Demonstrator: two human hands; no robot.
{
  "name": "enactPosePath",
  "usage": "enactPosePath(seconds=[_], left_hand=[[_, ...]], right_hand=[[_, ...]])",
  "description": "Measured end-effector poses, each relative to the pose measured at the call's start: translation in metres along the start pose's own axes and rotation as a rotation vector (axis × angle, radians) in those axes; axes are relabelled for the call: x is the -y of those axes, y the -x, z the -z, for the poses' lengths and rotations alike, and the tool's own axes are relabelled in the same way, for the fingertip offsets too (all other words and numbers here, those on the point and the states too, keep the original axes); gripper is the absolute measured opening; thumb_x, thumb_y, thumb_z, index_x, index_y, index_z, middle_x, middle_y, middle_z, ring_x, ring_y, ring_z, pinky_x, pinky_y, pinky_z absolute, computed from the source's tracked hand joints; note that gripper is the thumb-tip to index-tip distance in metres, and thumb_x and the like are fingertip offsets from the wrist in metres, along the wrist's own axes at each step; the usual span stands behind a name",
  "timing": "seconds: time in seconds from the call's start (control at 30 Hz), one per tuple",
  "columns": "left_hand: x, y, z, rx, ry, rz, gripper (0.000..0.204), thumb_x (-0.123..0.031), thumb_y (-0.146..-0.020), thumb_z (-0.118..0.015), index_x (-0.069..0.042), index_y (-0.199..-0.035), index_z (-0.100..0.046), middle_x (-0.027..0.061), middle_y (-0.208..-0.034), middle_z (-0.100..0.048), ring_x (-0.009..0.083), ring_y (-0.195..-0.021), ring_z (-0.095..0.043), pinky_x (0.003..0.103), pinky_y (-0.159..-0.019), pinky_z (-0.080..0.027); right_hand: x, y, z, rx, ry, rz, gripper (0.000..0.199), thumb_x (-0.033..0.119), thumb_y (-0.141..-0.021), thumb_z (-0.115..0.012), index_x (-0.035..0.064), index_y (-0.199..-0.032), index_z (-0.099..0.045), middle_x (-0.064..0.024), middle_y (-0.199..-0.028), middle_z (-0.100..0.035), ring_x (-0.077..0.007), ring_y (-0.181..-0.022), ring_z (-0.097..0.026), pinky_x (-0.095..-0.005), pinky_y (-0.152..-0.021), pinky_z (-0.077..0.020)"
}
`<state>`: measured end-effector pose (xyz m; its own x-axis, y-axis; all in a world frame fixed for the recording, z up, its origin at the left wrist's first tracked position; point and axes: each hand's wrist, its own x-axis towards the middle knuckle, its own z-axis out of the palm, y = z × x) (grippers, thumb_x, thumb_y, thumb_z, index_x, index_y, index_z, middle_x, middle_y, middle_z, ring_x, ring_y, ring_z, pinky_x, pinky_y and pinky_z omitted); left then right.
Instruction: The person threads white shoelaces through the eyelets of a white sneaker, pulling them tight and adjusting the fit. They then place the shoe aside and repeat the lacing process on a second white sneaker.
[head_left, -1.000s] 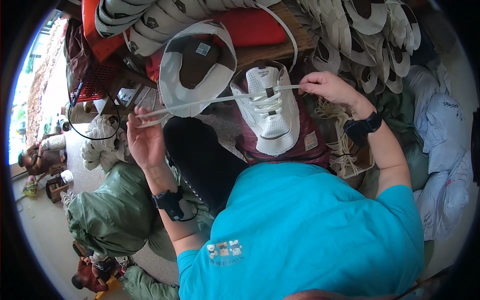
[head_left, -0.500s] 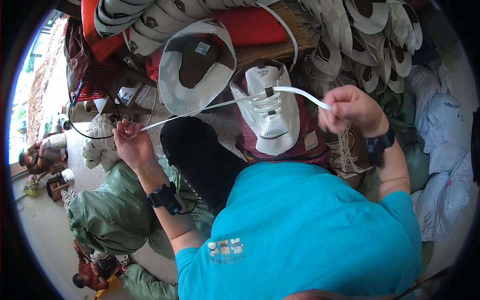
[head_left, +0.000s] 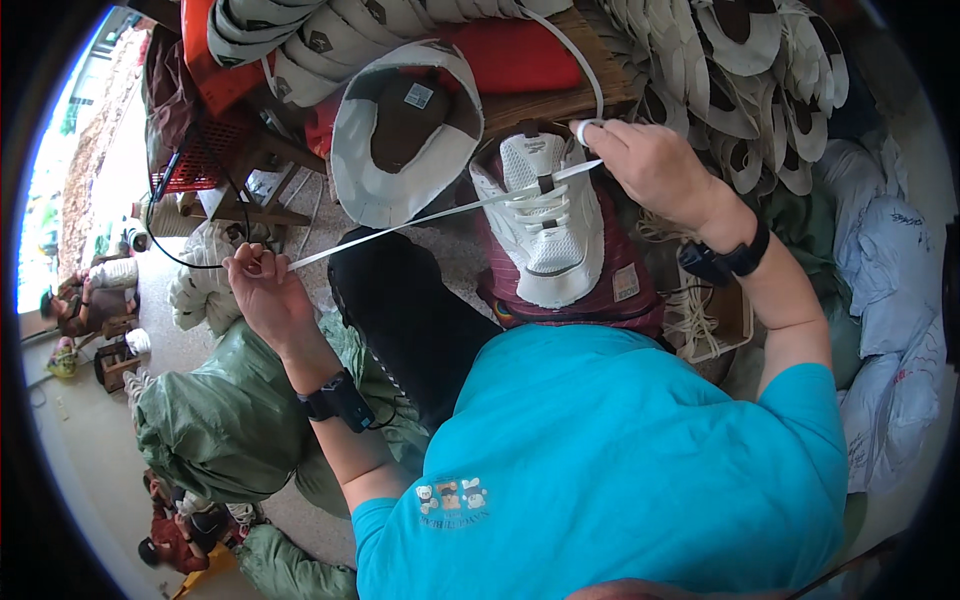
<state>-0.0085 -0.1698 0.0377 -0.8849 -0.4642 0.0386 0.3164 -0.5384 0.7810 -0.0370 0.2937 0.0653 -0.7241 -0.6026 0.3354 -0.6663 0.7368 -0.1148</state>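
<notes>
**Lace pulled taut across a crowded workbench**

Cluttered bench up top: stacks of white shoe uppers crowd the space above and right of the right hand, and a red crate sits well above the left hand. Centre stage, the white shoe upper lies on a maroon form just below the right hand. The right hand is closed around one end of the flat white lace, right at the top eyelets, touching the upper. The lace runs in a straight, tight line down-left to the left hand, which pinches the other end between closed fingers. Between the two hands sits a grey-rimmed cut piece just above the lace, with a black-clad knee below it. Open room lies left of the left hand, over bare floor; green sacks bulge below that wrist. Pale bags hem in the right forearm.
</notes>
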Motion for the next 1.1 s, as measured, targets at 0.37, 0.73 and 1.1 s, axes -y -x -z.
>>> enactPosePath(seconds=[0.37, 0.73, 1.1], left_hand=[[-0.009, -0.014, 0.058, -0.121, 0.061, 0.039, 0.033, -0.027, -0.108, -0.044, 0.002, -0.11, -0.06, 0.0031, -0.081, -0.053, 0.0098, -0.062, -0.039, 0.024, -0.053, -0.032], [-0.011, -0.024, 0.039, -0.19, 0.043, -0.079, 0.036, -0.027, -0.108, -0.042, 0.002, -0.11, -0.064, 0.004, -0.078, -0.055, 0.0118, -0.061, -0.04, 0.026, -0.054, -0.034], [0.024, 0.022, -0.04, 0.06, -0.446, -0.026, 0.04, -0.011, -0.101, -0.053, -0.001, -0.14, -0.048, 0.0121, -0.103, -0.069, 0.0055, -0.064, -0.046, 0.02, -0.06, -0.042]], right_hand=[[0.004, 0.021, 0.022, 0.244, -1.713, -0.964, 0.035, 0.025, -0.101, -0.058, 0.0104, -0.069, -0.057, 0.0102, -0.056, -0.038, -0.0016, -0.043, -0.026, -0.0221, -0.042, -0.0171], [-0.067, 0.083, -0.037, -0.082, -1.679, -1.226, 0.022, 0.029, -0.101, -0.06, 0.0086, -0.102, -0.069, 0.0, -0.091, -0.068, -0.0041, -0.063, -0.052, -0.0189, -0.053, -0.0393], [-0.133, 0.176, -0.007, -0.769, -2.51, -1.037, 0.027, 0.015, -0.104, -0.052, -0.0046, -0.122, -0.056, -0.0056, -0.087, -0.058, -0.0049, -0.054, -0.042, -0.0182, -0.045, -0.0336]])
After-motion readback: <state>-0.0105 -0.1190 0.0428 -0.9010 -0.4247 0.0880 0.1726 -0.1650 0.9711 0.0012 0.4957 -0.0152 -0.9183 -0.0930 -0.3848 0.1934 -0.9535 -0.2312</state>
